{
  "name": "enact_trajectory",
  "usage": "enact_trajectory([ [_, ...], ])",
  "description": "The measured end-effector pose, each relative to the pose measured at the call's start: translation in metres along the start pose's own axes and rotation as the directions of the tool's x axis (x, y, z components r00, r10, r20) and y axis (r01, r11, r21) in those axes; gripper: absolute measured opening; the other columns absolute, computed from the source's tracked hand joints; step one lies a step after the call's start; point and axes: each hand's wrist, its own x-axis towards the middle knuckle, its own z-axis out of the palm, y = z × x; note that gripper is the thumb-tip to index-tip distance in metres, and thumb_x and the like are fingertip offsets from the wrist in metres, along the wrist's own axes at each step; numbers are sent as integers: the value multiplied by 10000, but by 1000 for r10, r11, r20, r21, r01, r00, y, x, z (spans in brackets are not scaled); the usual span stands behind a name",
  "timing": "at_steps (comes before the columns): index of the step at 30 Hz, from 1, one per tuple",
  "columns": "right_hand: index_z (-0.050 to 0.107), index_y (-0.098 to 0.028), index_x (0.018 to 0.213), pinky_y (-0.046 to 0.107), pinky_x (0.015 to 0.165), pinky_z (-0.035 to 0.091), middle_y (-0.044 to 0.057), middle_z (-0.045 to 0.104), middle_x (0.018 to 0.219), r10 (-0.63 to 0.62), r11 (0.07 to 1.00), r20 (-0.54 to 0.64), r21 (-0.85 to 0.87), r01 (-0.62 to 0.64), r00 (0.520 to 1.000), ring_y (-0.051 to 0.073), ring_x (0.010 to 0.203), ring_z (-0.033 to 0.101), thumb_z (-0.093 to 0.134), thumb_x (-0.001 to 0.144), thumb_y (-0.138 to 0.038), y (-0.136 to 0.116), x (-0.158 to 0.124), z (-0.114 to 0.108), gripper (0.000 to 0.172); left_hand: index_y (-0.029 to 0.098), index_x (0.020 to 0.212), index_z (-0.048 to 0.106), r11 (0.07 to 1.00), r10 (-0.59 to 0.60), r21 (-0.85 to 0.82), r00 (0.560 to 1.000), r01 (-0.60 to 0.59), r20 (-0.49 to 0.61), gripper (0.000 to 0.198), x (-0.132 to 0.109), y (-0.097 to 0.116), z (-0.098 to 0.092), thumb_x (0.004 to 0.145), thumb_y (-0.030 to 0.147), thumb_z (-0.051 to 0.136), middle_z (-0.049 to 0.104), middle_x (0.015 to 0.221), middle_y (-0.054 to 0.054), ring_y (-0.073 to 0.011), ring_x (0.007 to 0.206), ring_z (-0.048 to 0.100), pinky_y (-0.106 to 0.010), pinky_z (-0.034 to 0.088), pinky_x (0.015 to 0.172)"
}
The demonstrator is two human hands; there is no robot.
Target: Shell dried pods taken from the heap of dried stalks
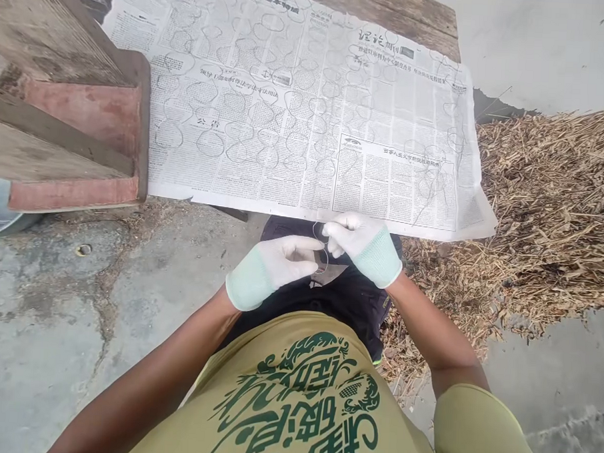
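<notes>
Silvery wire, bent in curves, pinched just short of the newspaper.
Wooden furniture is well left of the fingers; wire loops lie beyond them. The left hand has its fingers slightly parted, tips at the wire, grip unclear to me; the right hand has fingers bunched on it. Straw spreads farther right.

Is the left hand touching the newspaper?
Apart. The head view shows a strip of dark clothing between the left hand and the near edge of the newspaper.
</notes>
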Motion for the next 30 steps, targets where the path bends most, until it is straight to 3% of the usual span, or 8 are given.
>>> enact_trajectory([
  [5,703,-203,712,229,578,555,-7,725,644,8,998,-40,65,-5,999,112,561,670,657,895,-260,-6,-8,0,196,193,1248,775,1000,-29,1,999,29,-46,478,-1,-2,2,851,457,796,813,1118,-85,-228,978,745,-388,575,948],
  [11,746,-206,780,238,596,573,-22,721,632,10,993,-76,119,-1,997,110,552,668,642,891,-246,-11,-16,-9,157,172,1232,768,999,-46,-29,999,46,-14,481,-5,2,2,902,521,741,795,915,-60,-194,791,700,-371,580,864],
  [15,719,-205,748,264,641,582,-12,719,629,-32,995,-114,90,43,993,120,576,672,655,915,-306,-15,-16,-26,205,189,1155,779,1000,-23,14,1000,22,6,431,-10,5,2,932,538,660,787,884,-51,-196,785,702,-371,577,896],
  [18,679,-206,713,286,668,586,-3,707,615,-84,994,-205,48,95,975,130,583,669,661,923,-350,-24,-6,-53,256,201,1113,786,995,-74,73,997,74,-8,427,-9,-3,5,912,535,612,780,844,-46,-208,773,707,-369,585,866],
  [24,666,-179,781,272,606,550,28,734,704,-278,960,-387,-88,265,879,112,564,640,656,939,-267,-49,63,-141,181,207,1002,802,979,-145,134,986,155,-78,494,10,-39,6,747,591,622,774,778,-46,-224,692,686,-377,584,781],
  [27,664,-155,828,262,592,550,44,742,735,-299,954,-352,-110,278,887,111,583,659,655,974,-238,-58,112,-180,168,205,995,794,975,-174,118,976,189,-131,539,16,-53,0,695,623,635,769,763,-55,-232,680,675,-381,574,757],
  [30,669,-123,841,266,603,554,52,733,722,-259,965,-299,-116,235,918,107,583,653,718,978,-238,-66,152,-201,185,187,1036,789,965,-220,105,959,241,-179,633,18,-67,-8,662,672,629,777,783,-75,-251,713,687,-394,579,790],
])
